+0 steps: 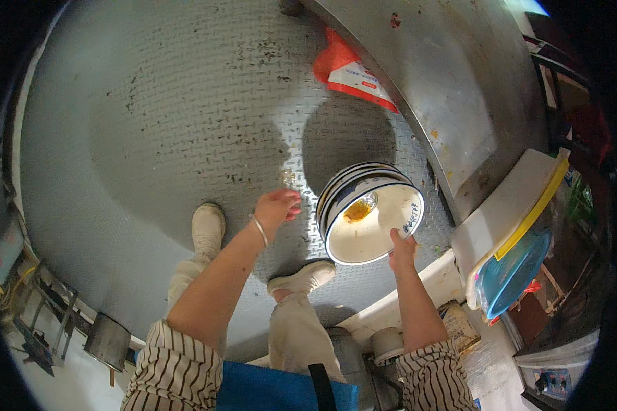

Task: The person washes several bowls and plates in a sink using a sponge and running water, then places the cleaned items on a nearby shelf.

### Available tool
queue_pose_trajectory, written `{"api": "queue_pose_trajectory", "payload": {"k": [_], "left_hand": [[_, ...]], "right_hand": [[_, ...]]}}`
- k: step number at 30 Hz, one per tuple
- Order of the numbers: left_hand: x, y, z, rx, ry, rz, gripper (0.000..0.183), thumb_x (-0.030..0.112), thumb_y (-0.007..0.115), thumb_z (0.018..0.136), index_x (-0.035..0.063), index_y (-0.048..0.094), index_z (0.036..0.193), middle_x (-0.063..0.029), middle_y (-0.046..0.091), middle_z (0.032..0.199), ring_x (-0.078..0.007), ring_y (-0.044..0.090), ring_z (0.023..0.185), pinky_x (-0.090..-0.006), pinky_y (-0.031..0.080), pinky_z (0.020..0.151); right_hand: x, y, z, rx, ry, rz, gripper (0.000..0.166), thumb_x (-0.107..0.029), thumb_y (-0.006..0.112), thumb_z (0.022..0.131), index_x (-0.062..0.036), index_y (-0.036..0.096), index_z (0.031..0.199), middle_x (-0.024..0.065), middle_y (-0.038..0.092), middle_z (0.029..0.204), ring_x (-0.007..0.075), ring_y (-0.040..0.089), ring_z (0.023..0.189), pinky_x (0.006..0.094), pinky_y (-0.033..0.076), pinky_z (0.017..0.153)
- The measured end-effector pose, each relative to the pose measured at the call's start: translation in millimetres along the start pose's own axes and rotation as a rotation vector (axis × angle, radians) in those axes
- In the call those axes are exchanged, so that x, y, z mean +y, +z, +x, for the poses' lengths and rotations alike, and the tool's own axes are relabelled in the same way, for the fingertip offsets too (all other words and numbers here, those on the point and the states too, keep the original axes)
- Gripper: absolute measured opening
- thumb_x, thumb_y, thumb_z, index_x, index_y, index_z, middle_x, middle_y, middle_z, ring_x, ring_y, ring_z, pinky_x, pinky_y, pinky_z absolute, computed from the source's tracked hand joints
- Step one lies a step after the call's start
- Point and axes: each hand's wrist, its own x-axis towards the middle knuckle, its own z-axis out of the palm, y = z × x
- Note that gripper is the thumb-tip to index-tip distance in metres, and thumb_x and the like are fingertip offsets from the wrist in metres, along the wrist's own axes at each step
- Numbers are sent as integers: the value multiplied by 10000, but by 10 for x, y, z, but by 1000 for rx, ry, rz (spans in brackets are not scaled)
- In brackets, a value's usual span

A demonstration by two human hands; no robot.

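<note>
My right hand [403, 251] grips the near right rim of a tilted stack of bowls [374, 245], its thumb over the front bowl's inner edge. These are white with dark blue rims, and blue writing marks the inside of the front one. Orange-yellow food residue [358, 210] lies at its bottom, beside a small round shiny patch that I cannot make out. The stack is held above the floor. To the left of the bowls, apart from them, my left hand [278, 211] holds nothing; its fingers are loosely bent.
A steel counter [457, 103] runs along the right, with a red and white bag [359, 77] by its edge. Nearer stand a white board [509, 190] and a blue plastic basket [514, 275]. Treadplate flooring [185, 128] spreads ahead; a metal pot [107, 341] is at lower left.
</note>
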Motion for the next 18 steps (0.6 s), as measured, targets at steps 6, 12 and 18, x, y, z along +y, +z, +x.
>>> {"api": "queue_pose_trajectory", "payload": {"k": [6, 12, 18], "left_hand": [[-120, 502, 608, -99, 48, 180, 276, 259, 526, 828, 66, 588, 1015, -21, 585, 852, -116, 514, 776, -270, 405, 703], [-239, 892, 822, -67, -44, 86, 376, 397, 435, 886, 63, 602, 920, -66, 605, 772, -158, 534, 686, -295, 424, 684], [-302, 937, 888, -322, -246, -413, 384, 366, 472, 872, 32, 561, 1039, -113, 609, 894, -201, 583, 766, -324, 494, 681]], "right_hand": [[-8, -129, 143, -128, 39, 28, 324, -28, 609, 775, -23, 507, 1083, 69, 584, 1014, 157, 571, 877, 276, 467, 758], [-27, -229, 299, -213, -11, 17, 298, -19, 604, 769, -5, 523, 1056, 77, 597, 985, 158, 578, 883, 272, 464, 767], [-101, -130, 313, -163, 4, -27, 318, -1, 665, 687, 6, 576, 992, 92, 618, 946, 181, 602, 799, 285, 480, 724]]}}
